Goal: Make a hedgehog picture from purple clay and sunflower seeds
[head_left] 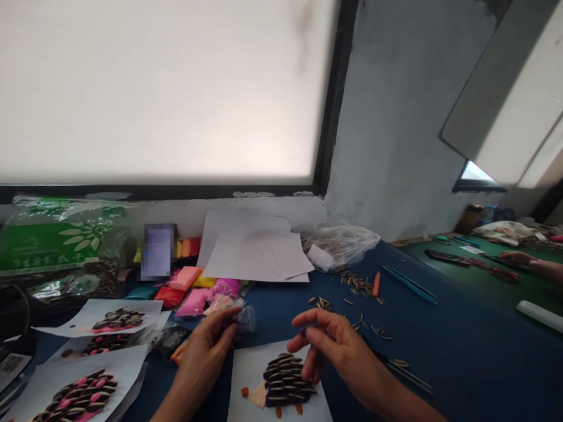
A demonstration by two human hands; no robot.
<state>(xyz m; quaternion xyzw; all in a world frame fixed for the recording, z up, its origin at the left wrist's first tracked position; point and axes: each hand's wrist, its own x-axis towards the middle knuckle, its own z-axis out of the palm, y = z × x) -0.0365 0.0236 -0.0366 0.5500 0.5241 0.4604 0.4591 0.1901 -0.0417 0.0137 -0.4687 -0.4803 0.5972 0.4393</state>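
Note:
My right hand (336, 343) pinches a tiny ball of dark purple clay (303, 332) between thumb and finger, the other fingers loosely curled. It hovers over a paper sheet (246, 359) bearing a hedgehog picture (285, 378), with a peach clay face, orange nose and feet, and sunflower seeds as spines. Purple clay shows along the edge of the seeds. To the left, my left hand (202, 351) is closed at the fingertips on a crinkled clear plastic bag (247, 319). Something purple shows by those fingers, partly hidden.
Finished seed pictures (88, 387) lie at left, near a green seed bag (48, 240). Coloured clay packets (193, 302) and white sheets (259, 255) are behind. Loose seeds (358, 284), an orange clay stick (376, 283) and blue tweezers (409, 284) lie right. Another person's hand (519, 259) is far right.

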